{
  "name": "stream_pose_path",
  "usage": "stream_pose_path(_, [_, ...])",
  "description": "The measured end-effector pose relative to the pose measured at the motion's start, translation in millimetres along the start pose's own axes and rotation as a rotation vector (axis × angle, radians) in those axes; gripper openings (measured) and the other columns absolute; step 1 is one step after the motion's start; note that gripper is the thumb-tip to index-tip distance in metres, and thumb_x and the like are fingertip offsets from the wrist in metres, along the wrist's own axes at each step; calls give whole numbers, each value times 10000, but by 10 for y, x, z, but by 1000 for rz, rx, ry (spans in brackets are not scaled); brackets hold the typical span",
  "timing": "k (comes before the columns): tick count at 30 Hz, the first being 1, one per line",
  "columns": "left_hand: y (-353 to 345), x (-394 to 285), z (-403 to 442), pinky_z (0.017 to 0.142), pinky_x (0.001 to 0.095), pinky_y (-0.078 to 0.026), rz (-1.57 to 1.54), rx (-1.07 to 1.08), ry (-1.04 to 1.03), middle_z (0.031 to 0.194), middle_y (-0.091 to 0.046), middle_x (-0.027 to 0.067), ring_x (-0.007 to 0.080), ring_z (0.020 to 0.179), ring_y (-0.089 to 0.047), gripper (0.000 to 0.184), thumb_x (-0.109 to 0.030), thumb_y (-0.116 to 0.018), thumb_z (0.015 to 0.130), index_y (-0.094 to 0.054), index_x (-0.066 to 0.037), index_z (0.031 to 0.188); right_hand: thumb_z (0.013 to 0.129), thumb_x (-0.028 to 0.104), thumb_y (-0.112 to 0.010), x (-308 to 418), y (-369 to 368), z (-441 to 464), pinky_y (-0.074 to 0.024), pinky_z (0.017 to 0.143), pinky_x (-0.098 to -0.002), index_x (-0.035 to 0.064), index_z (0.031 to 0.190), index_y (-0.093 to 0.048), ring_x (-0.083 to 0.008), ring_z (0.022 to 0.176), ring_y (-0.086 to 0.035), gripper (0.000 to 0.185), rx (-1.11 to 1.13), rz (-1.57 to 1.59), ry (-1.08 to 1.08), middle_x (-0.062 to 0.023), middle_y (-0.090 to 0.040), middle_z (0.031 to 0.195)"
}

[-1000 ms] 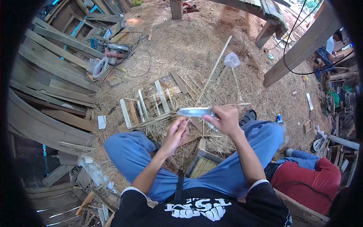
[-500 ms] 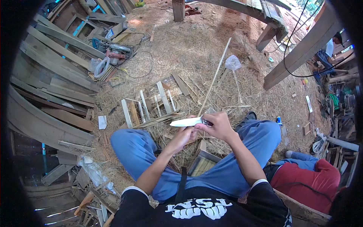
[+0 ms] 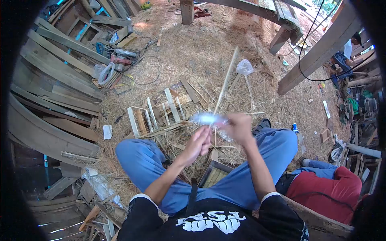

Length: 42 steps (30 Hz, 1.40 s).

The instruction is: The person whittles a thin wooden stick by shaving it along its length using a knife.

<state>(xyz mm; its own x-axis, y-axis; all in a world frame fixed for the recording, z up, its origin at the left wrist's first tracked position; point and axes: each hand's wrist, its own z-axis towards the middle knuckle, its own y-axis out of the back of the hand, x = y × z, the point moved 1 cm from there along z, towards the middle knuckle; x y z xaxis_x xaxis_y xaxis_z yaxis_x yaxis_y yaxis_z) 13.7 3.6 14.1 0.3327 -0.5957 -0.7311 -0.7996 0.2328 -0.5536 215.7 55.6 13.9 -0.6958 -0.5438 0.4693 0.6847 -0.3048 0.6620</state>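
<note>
A long thin strip of pale wood or bamboo (image 3: 224,86) runs up and away from my left hand (image 3: 197,145), whose fingers are closed round its near end. In my right hand (image 3: 239,127), smeared by motion, is a knife; its bright, broad blade (image 3: 206,118) points left and lies across the strip just above my left fingers. Whether the edge touches the strip is unclear. Beyond my left hand, a slatted wooden frame (image 3: 155,112) lies on the ground. Between my legs stands a small wooden box (image 3: 217,172).
Shavings cover the ground (image 3: 193,48). Boards (image 3: 66,84) lean along the left, near a power tool (image 3: 120,60) with its cord. A thick post (image 3: 317,56) slants at the right. Someone in a red shirt (image 3: 321,197) is close at lower right; another person (image 3: 348,58) is farther off.
My right hand has moved a little right and the knife has turned and blurred, now lying across the strip. My left hand sits slightly lower and apart from the right.
</note>
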Motion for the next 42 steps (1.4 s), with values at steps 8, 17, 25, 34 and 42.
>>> stream_pose_path(8, [213,180,-25,407,191,-204,-85,-45,-8,692,-318,-62,29,492,-274,231,-327,-398,1060,-479,-113,1092,828,441,-735,-351,565,-93,-418,476,-339,74,861,-734,-172,465,-567,369,25,-140,-372,-90,-567,526])
stream_pose_path(17, [206,186,-44,479,203,-239,22,-135,-53,736,-405,-44,36,543,-285,194,-254,-407,1048,-481,-78,1083,822,420,-732,166,-64,-83,-421,484,-392,58,731,-639,-273,476,-561,384,319,115,-15,-102,-538,532])
stream_pose_path(25, [193,221,30,462,224,-247,110,-164,-73,709,-374,-49,47,524,-293,121,-194,-407,1044,-473,-101,1001,800,427,-749,266,-173,-64,-415,469,-395,61,767,-669,-298,478,-560,376,338,190,-30,-104,-543,534])
stream_pose_path(34, [85,193,-80,414,228,-232,128,-131,-12,684,-323,-45,39,481,-289,162,-295,-418,1052,-443,-146,993,744,460,-786,249,-39,0,-387,447,-364,96,709,-680,-258,451,-541,381,268,169,56,-76,-521,504])
stream_pose_path(42, [-5,56,-230,374,213,-192,4,-65,23,666,-303,-58,31,427,-239,281,-391,-389,1056,-439,-128,971,782,526,-741,-272,241,85,-389,432,-337,111,663,-689,-205,401,-529,434,93,-109,-125,-56,-521,461])
